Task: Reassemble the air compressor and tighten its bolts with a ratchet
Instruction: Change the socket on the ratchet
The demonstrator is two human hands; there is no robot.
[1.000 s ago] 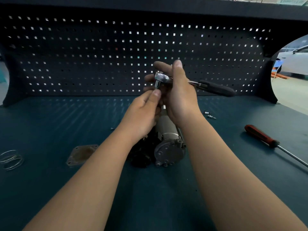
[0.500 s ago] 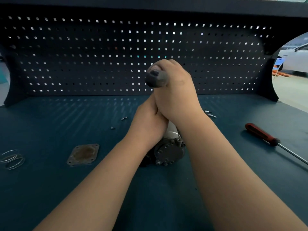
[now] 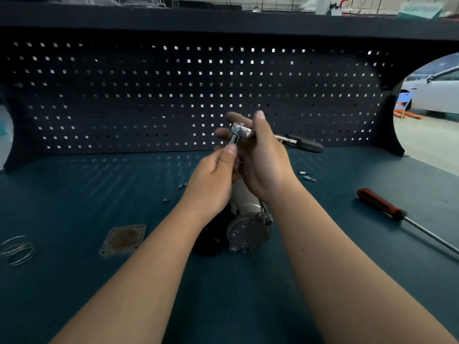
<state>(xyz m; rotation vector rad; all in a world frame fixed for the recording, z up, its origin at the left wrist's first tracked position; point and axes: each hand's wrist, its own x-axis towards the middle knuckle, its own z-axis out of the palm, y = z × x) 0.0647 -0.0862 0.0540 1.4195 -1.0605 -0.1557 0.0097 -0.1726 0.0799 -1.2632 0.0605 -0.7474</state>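
The air compressor [image 3: 248, 227], a grey metal cylinder with a round bolted end cap, lies on the blue bench below my hands. My right hand [image 3: 264, 160] holds the ratchet [image 3: 242, 131] by its shiny head, above the compressor; its black handle [image 3: 308, 144] points right. A socket hangs under the head. My left hand [image 3: 213, 180] pinches the lower end of that socket between thumb and fingers. My hands hide the compressor's far end.
A square metal cover plate [image 3: 123, 240] lies left of the compressor, wire rings [image 3: 17, 250] at the far left. Loose bolts [image 3: 306, 175] and small screws [image 3: 181, 186] lie behind the hands. A red-handled screwdriver [image 3: 380, 204] lies at right. A pegboard [image 3: 173, 95] closes the back.
Half a second ago the ratchet handle stood toward the camera with both hands down on the compressor. Now the head is raised, the handle points right, and my left hand pinches the socket.
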